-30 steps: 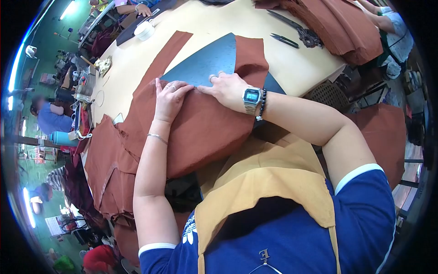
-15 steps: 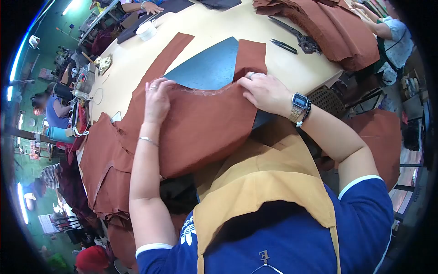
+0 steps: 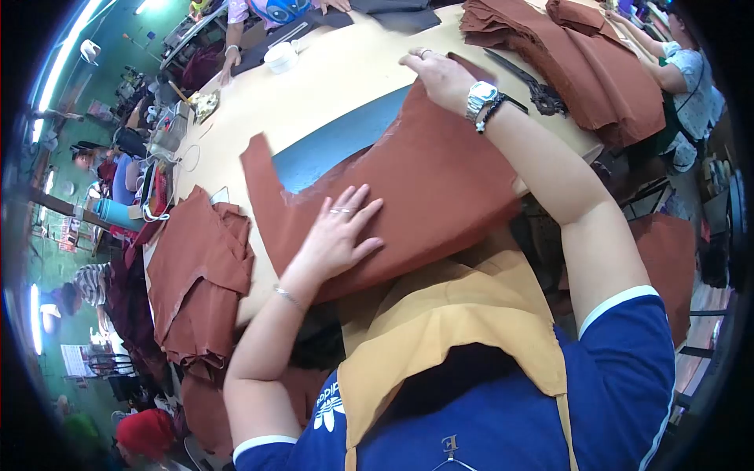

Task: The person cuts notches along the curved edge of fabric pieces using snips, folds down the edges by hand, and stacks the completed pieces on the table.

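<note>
A rust-brown cut fabric piece with a curved neckline edge lies across the near side of the table, its lower edge hanging towards my yellow apron. My left hand rests flat on its lower left part, fingers spread. At the piece's upper right strap is my right hand, with fingers stretched out over the cloth's edge; the thumb's contact is unclear. A smooth blue-grey sheet shows through the neckline opening, partly covered by the cloth.
Folded brown fabric lies on the left edge of the cream table. Large black scissors sit beside a brown fabric stack at the right. A white cup stands at the back. Co-workers are across the table and far right.
The fabric piece has shifted and lies more spread to the right. My left hand has let go of the neckline edge and moved down onto the cloth; my right hand has moved up and away.
</note>
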Action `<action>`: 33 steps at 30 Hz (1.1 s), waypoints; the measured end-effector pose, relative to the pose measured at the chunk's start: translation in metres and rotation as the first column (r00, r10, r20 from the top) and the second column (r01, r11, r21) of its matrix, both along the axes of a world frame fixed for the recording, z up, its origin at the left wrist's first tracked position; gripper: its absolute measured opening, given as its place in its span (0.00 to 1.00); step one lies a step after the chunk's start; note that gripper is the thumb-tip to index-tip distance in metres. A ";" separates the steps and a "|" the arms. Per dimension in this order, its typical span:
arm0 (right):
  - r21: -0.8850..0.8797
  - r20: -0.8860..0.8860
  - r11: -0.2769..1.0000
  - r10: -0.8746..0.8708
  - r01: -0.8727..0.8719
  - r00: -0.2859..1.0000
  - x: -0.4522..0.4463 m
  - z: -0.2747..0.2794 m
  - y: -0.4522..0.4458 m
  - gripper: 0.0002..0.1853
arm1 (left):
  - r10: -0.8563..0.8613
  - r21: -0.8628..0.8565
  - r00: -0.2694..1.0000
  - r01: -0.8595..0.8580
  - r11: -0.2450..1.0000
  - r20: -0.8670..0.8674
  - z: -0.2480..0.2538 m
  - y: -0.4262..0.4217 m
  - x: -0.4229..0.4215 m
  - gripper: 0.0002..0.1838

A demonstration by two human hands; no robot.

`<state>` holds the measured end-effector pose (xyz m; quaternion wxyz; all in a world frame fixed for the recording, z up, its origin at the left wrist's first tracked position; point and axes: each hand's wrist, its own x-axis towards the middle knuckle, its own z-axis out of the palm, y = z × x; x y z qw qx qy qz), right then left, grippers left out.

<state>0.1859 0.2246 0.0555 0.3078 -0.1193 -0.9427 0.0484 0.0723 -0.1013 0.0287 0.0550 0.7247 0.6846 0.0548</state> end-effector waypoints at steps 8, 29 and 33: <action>-0.246 0.095 0.928 0.309 -0.278 0.946 0.010 -0.050 -0.060 0.13 | 0.256 0.196 0.963 -0.267 0.944 0.081 -0.011 0.035 0.081 0.32; -0.028 0.529 0.976 0.197 -0.215 0.826 0.027 -0.027 -0.100 0.27 | 0.283 0.358 0.922 -0.366 0.859 0.264 -0.024 0.014 -0.008 0.10; 0.031 0.600 0.994 0.067 -0.107 0.797 0.031 -0.026 -0.128 0.42 | 0.261 0.389 0.934 -0.340 0.856 0.243 -0.026 0.014 -0.009 0.10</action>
